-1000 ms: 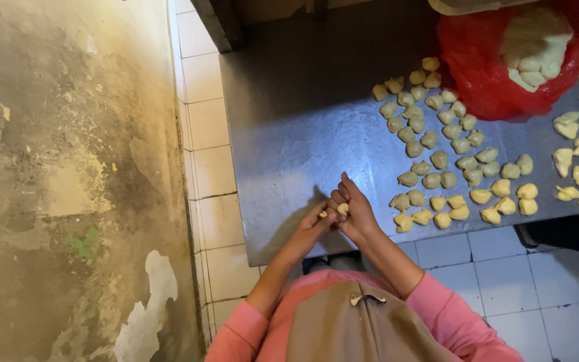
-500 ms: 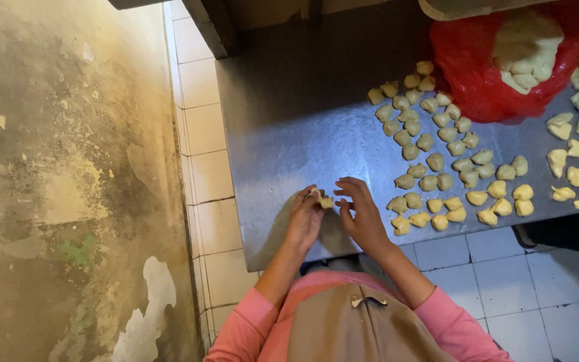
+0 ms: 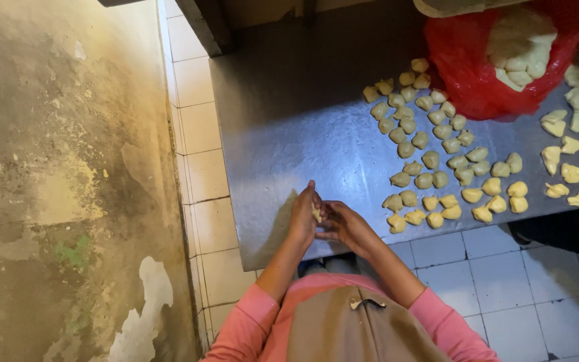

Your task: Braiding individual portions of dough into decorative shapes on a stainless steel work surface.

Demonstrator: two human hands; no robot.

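While both hands work at the near edge of the metal table (image 3: 316, 114), the left hand (image 3: 303, 216) stands upright with fingers straight and pressed flat against a small pale dough piece (image 3: 316, 213); the right hand (image 3: 342, 225) cups in from the other side, fingers curled, closing the piece between the two palms just above the table's front edge. Ahead of the hands and to their left the steel lies bare, a dull brushed sheet with soft reflections, reaching back to a dark frame; to the right the room narrows, for rows of shaped dough pieces (image 3: 430, 161) sit close together, small, rounded and yellowish, the nearest one just beside the right hand. Farther right lie flatter, rougher cut dough lumps (image 3: 571, 167), and behind them a crumpled red plastic bag (image 3: 477, 67) holds a pale mound of dough (image 3: 521, 43). Pink sleeves (image 3: 249, 322) and a tan apron (image 3: 350, 328) fill the bottom; white floor tiles (image 3: 202, 134) run beside a stained, peeling wall (image 3: 55, 188).
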